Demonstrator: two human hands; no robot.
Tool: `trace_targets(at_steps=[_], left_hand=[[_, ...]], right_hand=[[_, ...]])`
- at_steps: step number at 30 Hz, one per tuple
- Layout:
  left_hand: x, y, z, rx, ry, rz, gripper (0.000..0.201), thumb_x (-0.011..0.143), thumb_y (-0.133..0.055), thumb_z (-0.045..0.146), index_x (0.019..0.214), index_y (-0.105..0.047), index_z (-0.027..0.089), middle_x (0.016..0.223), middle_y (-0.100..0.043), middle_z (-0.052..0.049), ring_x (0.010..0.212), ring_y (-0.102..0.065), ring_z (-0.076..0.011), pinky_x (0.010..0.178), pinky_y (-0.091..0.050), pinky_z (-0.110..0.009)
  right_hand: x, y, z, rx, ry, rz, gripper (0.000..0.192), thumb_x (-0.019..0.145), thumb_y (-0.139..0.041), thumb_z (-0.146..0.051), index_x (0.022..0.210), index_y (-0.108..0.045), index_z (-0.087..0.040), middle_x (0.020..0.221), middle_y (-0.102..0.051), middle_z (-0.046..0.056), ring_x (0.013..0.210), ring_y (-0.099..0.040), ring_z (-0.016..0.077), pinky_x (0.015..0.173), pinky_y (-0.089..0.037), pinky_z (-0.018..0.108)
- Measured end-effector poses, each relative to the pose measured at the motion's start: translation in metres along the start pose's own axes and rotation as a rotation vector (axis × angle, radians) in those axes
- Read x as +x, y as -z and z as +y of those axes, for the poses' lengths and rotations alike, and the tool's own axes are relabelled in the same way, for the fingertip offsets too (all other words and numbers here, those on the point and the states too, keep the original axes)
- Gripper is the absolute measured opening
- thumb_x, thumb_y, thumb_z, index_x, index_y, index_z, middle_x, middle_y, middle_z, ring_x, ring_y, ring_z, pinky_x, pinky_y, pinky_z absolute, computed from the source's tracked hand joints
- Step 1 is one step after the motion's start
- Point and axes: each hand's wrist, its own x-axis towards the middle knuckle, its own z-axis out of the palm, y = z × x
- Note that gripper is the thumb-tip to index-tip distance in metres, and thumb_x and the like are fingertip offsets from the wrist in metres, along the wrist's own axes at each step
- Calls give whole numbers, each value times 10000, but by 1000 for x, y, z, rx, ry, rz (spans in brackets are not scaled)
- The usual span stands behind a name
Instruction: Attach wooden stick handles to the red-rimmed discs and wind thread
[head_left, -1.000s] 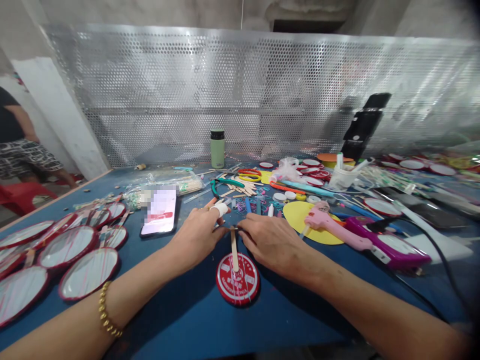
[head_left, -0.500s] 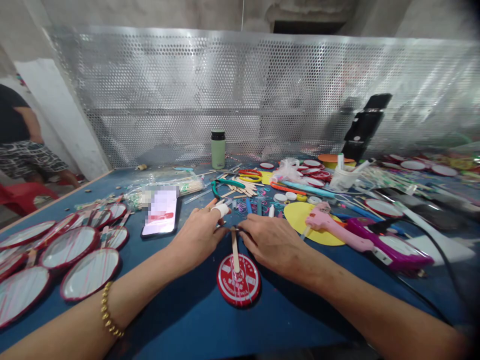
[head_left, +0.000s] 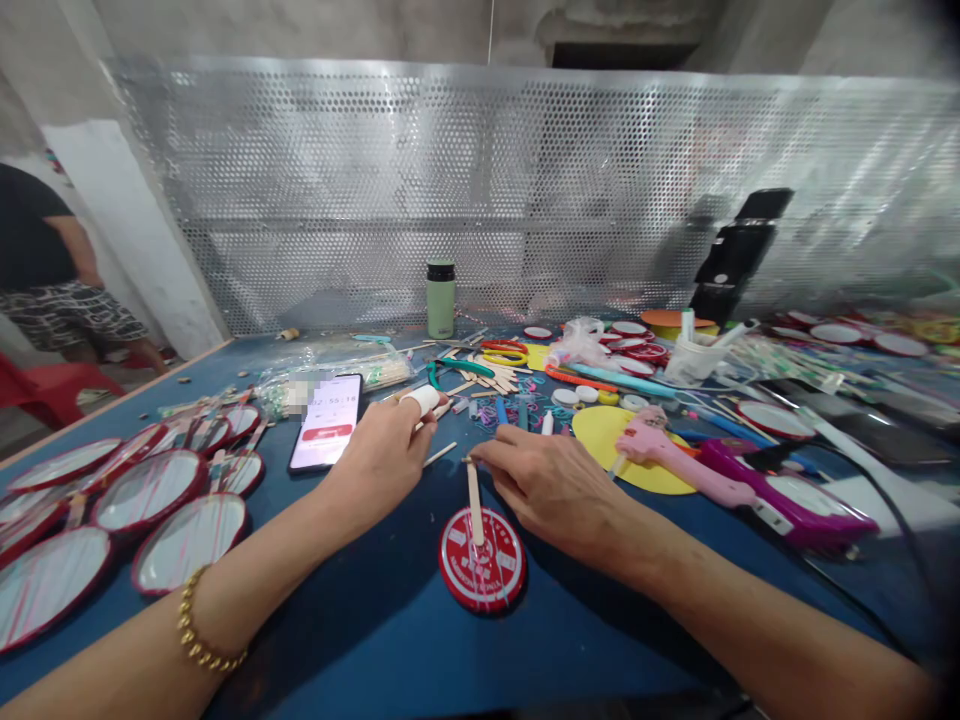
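Observation:
A round red lid [head_left: 482, 580] with white print lies on the blue table, a flat wooden craft stick [head_left: 475, 505] standing out from its middle away from me. At that stick's far end, my right hand [head_left: 547, 480] is closed, thumb and fingertips pinching the tip. My left hand [head_left: 386, 440], with a white wrap [head_left: 422, 400] round one finger, is curled just to the left. A thin pale stick [head_left: 440, 454] pokes out from beneath its fingers, which seem closed on it; its other end is hidden by the hand.
Several red-rimmed discs [head_left: 191, 540] overlap at left, beside a phone [head_left: 325, 425]. A pink glue gun [head_left: 679, 460] lies over a yellow disc [head_left: 600, 425], its purple holder [head_left: 795, 505] alongside. Green-handled pliers [head_left: 461, 368], loose craft sticks and a green bottle [head_left: 440, 300] are behind. A person [head_left: 52, 260] is at far left.
My left hand has drawn back left, away from the craft stick's end, and the thin pale stick now shows. My right hand stays at the tip. The view has shifted slightly.

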Motion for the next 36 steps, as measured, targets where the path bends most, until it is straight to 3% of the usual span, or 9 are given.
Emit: trace_targets(at_steps=[15, 22, 36], left_hand=[[-3, 2, 3, -21, 1, -23, 218, 939, -479, 209, 875, -671, 127, 989, -735, -143, 881, -667, -257, 758, -474, -369], [-4, 0, 1, -53, -33, -22, 233, 942, -470, 210, 967, -677, 107, 1017, -728, -147, 788, -638, -210, 726, -469, -348], [-5, -1, 2, -34, -35, -31, 290, 943, -470, 210, 1103, -683, 97, 991, -732, -140, 790, -639, -234, 736, -468, -371]], right_hand=[[2, 0, -2, -40, 9, -18, 226, 960, -501, -202, 1088, -687, -215, 941, -687, 41, 695, -610, 150, 539, -210, 293], [1, 0, -4, -40, 16, -9, 219, 962, -498, -208, 1071, -687, -207, 922, -680, 39, 668, -589, 145, 542, -183, 295], [2, -1, -4, -37, -28, -2, 236, 980, -461, -236, 985, -693, -197, 918, -697, 42, 688, -605, 153, 555, -200, 306]])
